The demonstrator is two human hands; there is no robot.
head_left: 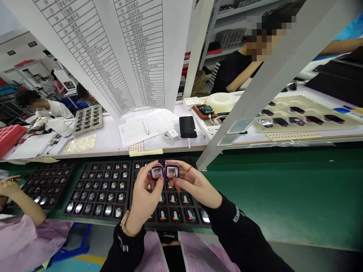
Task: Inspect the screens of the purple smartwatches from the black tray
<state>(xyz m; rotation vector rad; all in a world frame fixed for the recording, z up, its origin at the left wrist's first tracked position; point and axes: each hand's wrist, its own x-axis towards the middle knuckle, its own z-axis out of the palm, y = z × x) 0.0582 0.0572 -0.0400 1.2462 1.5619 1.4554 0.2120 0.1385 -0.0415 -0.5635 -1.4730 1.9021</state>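
Observation:
My left hand (145, 196) is closed on a small purple-framed watch body (157, 172) whose screen is lit with a picture. My right hand (193, 184) grips a second purple watch body (172, 171), its screen lit as well. I hold the two side by side, screens up, above a black compartment tray (195, 206) filled with several more watch bodies. Both sleeves are black, and a band circles my left wrist.
Two more black trays (99, 189) (47, 181) of watch bodies lie to the left on the green belt (283, 189). A neighbour's hand (10, 187) reaches in at far left. Behind stand a white bench with papers, a black phone (187, 126), and a beige tray (300, 115).

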